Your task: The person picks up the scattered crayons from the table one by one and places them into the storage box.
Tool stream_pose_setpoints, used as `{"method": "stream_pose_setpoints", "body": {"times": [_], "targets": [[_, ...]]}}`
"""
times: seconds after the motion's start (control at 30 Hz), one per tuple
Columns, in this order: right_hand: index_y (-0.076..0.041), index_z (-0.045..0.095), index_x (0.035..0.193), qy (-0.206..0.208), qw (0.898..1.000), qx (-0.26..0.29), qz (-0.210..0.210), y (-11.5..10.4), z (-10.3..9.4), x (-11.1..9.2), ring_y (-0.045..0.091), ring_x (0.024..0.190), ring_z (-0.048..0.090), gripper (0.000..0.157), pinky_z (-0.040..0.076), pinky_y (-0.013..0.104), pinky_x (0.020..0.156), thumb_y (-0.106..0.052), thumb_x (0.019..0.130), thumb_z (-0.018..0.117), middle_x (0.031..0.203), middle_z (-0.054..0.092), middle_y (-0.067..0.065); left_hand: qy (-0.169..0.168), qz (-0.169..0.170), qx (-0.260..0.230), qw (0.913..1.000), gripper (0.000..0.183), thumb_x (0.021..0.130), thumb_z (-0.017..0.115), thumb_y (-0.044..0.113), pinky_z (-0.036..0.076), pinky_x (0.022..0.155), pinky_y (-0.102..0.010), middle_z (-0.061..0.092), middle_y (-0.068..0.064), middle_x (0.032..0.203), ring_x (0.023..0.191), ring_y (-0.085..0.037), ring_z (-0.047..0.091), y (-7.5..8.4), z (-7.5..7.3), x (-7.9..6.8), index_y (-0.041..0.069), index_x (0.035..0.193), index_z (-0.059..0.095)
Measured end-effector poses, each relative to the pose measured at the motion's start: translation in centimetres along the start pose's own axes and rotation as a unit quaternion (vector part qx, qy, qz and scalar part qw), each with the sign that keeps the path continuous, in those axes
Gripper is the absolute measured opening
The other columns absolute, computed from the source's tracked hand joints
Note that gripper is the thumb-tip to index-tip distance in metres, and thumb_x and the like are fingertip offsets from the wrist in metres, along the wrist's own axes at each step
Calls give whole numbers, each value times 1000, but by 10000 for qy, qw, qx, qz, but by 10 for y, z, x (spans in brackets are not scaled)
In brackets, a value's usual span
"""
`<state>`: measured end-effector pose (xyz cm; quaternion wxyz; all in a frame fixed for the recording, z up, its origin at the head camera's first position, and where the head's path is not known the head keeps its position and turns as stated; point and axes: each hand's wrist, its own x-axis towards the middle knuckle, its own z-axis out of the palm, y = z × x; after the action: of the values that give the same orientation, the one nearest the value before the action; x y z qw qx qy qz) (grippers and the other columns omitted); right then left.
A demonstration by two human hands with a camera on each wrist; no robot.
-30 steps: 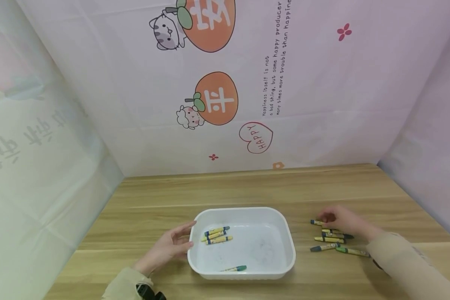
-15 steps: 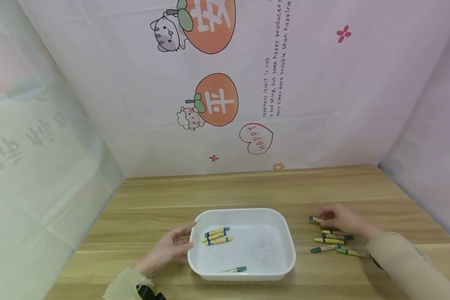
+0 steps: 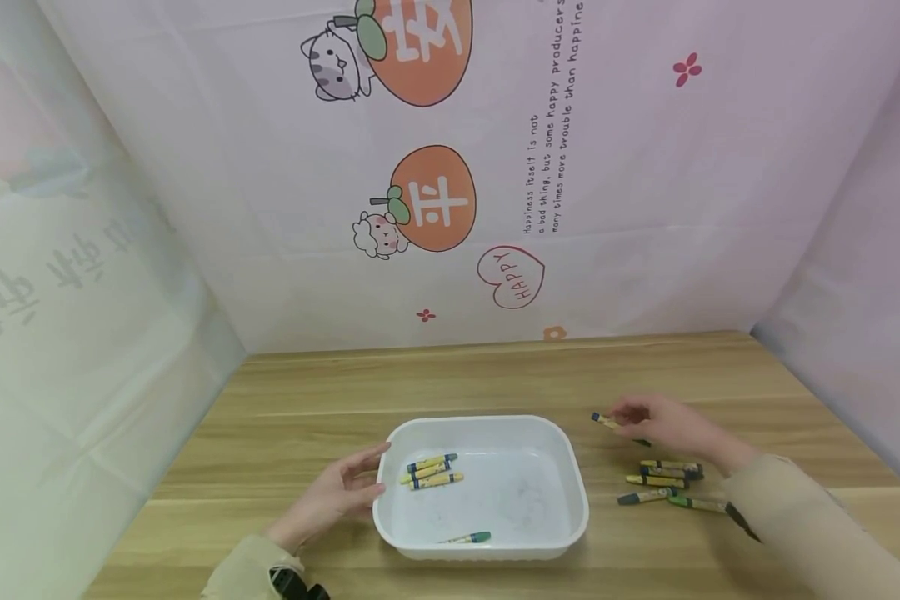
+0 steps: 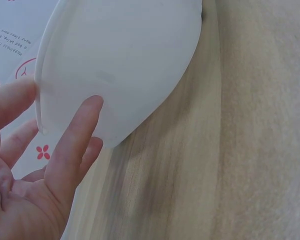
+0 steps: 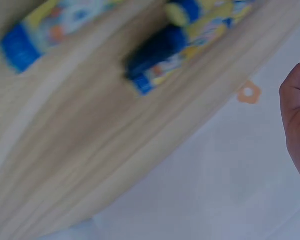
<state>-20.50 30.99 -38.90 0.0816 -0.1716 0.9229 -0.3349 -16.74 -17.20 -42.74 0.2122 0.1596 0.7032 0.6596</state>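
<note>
My left hand (image 3: 333, 500) rests its extended fingers against the left side of a white plastic tray (image 3: 487, 553). The left wrist view shows those fingertips (image 4: 94, 102) touching the tray's outer wall (image 4: 120, 60). Above the wood at the tray's right, my right hand (image 3: 663, 427) pinches a crayon (image 3: 604, 422) with a yellowish wrapper, a blue end and a dark tip. The fingers cover its middle. Inside the tray, several yellow-wrapped crayons (image 3: 437, 481) lie together at the left. A green crayon (image 3: 471, 538) lies near the tray's front wall.
Below my right hand, several crayons lie on the wooden table (image 3: 307, 387): a yellow one (image 3: 656, 481), a dark-tipped one (image 3: 647, 497) and a green one (image 3: 697, 503) among them. A printed cloth (image 3: 615, 167) stands behind the table.
My right hand has lifted the crayon off the table and carried it up and left, away from the other crayons. The left hand has stayed at the tray.
</note>
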Motion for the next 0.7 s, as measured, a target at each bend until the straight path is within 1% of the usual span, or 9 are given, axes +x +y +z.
{"method": "stream_pose_setpoints", "body": {"times": [0.1, 0.2, 0.27, 0.47, 0.6, 0.7], "targets": [[-2, 62, 116, -145, 9996, 190, -157, -19, 1, 4, 15, 90, 55, 31, 53, 22, 70, -18, 89, 64, 99, 63, 5, -8, 12, -27, 10000, 68, 91, 60, 6, 56, 87, -47, 28, -37, 143, 120, -39, 51, 1, 0, 0, -5, 147, 22], [-4, 64, 113, -174, 9992, 234, -290, -36, 4, 9, 15, 87, 54, 28, 53, 21, 67, -17, 88, 66, 95, 62, 3, -18, 17, -30, 10000, 69, 91, 60, 5, 56, 87, -47, 28, -38, 142, 120, -38, 51, 1, 0, -1, -5, 147, 22], [-6, 65, 113, -193, 9989, 209, -372, -46, 5, 13, 15, 87, 55, 28, 53, 21, 67, -17, 88, 66, 95, 62, 2, -27, 31, -42, 10000, 69, 91, 60, 5, 56, 87, -47, 27, -38, 142, 120, -38, 51, 1, 0, -1, -6, 146, 21], [-9, 66, 112, -327, 9982, 160, -472, -79, 11, 27, 17, 93, 56, 26, 55, 27, 75, -17, 87, 68, 101, 65, 2, -24, 56, -62, 10000, 68, 91, 60, 5, 56, 86, -47, 26, -38, 143, 120, -39, 51, 1, 0, -1, -6, 146, 22], [-9, 66, 113, -433, 9972, 150, -597, -109, 15, 38, 18, 97, 58, 28, 56, 32, 81, -19, 87, 68, 105, 66, 3, -28, 59, -49, 10000, 68, 91, 59, 4, 56, 86, -47, 26, -38, 143, 121, -41, 50, 0, -2, 0, -6, 146, 22], [-10, 66, 113, -574, 9947, 75, -845, -134, 21, 47, 16, 96, 58, 27, 56, 32, 83, -18, 88, 67, 104, 66, 2, -49, 77, -18, 10000, 68, 91, 59, 4, 56, 86, -48, 26, -39, 143, 121, -43, 49, -1, -3, 0, -6, 146, 21]]}}
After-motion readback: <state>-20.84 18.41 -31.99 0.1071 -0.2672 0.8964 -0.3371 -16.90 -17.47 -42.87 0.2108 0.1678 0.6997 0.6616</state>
